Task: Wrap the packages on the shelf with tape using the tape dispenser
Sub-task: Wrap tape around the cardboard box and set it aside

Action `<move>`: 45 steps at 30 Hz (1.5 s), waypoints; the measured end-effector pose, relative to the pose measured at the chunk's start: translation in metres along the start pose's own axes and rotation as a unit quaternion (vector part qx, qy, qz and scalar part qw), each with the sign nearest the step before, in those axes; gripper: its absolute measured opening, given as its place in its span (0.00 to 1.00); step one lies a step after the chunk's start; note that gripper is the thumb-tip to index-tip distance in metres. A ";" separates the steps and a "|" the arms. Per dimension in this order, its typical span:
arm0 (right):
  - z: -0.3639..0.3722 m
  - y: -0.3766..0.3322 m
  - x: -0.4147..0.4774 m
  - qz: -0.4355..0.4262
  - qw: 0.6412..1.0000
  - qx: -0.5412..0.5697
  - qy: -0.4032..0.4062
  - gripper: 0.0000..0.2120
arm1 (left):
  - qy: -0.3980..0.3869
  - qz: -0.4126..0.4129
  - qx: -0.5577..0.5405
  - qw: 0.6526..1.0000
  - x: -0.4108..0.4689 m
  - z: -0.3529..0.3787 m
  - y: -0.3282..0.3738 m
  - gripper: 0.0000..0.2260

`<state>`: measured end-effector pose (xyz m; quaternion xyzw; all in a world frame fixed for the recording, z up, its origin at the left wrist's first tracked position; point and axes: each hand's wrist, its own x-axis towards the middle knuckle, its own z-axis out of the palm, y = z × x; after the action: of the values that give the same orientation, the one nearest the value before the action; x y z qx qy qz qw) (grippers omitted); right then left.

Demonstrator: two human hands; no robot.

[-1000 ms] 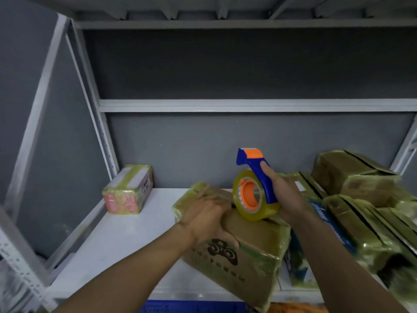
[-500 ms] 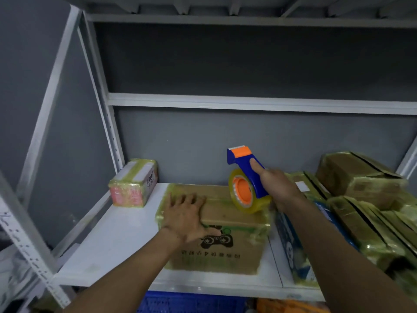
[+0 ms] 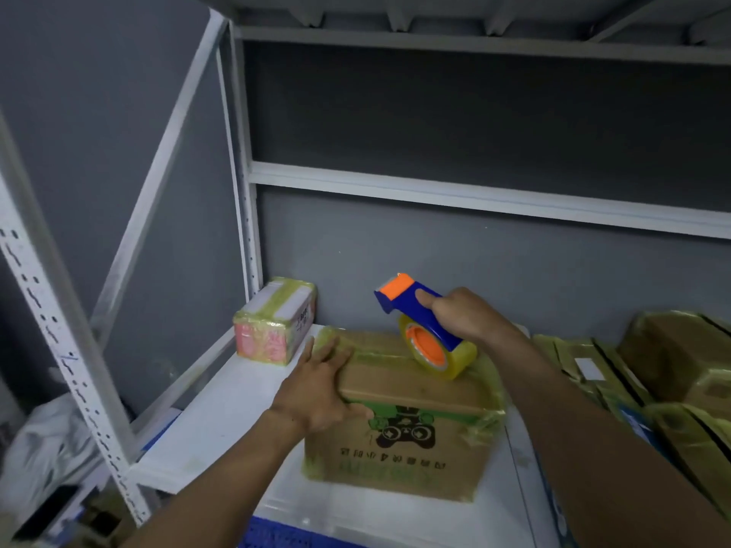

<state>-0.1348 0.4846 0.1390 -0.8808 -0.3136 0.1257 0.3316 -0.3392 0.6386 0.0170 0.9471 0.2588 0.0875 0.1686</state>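
A brown cardboard package point(image 3: 407, 441) with a black game-controller print lies flat on the white shelf point(image 3: 221, 421), its edges covered in yellowish tape. My left hand point(image 3: 320, 389) rests flat on the package's top left corner, fingers straight, thumb over the front edge. My right hand point(image 3: 463, 316) grips the blue handle of the tape dispenser point(image 3: 419, 322), which has an orange tip. Its yellow tape roll point(image 3: 439, 352) sits on the package's top, toward the back.
A small taped pink-and-white package point(image 3: 277, 320) stands in the shelf's back left corner. Several tape-wrapped packages point(image 3: 652, 373) are piled at the right. White metal uprights point(image 3: 67, 369) frame the left side. A blue crate point(image 3: 273, 533) shows below the shelf edge.
The package went from tilted up to lying flat on the shelf. My left hand slid to its top left corner. The dispenser tilted forward, its roll now down on the package top.
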 end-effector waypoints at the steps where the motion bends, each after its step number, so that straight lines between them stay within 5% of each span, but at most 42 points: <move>1: 0.002 -0.005 0.006 -0.006 1.000 0.006 0.008 0.26 | -0.004 -0.002 -0.002 1.000 0.006 -0.003 -0.005 0.58; 10: 0.033 -0.026 0.054 -0.026 0.999 -0.037 0.018 0.35 | -0.043 0.014 -0.081 0.996 0.045 -0.019 -0.031 0.58; 14: 0.031 -0.036 0.073 -0.031 0.997 -0.053 -0.039 0.33 | 0.041 -0.087 -0.360 0.928 0.066 -0.043 -0.043 0.29; 16: 0.030 -0.044 0.080 -0.040 0.996 -0.067 -0.051 0.32 | 0.060 -0.114 -0.413 0.902 0.080 -0.055 -0.048 0.23; 26: 0.058 -0.057 0.090 -0.101 0.988 -0.101 -0.057 0.35 | -0.013 -0.125 -0.499 0.858 0.102 -0.072 -0.057 0.33; 33: 0.051 -0.040 0.090 -0.133 0.987 -0.031 -0.089 0.32 | 0.056 -0.084 -0.554 0.826 0.092 -0.066 -0.050 0.09; 45: 0.048 -0.040 0.082 -0.162 0.982 -0.016 -0.092 0.31 | 0.024 -0.127 -0.580 0.805 0.089 -0.066 -0.038 0.03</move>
<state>-0.1109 0.5839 0.1282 -0.8083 -0.4829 0.1457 0.3037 -0.2976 0.7342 0.0714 0.6292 0.2818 0.2220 0.6895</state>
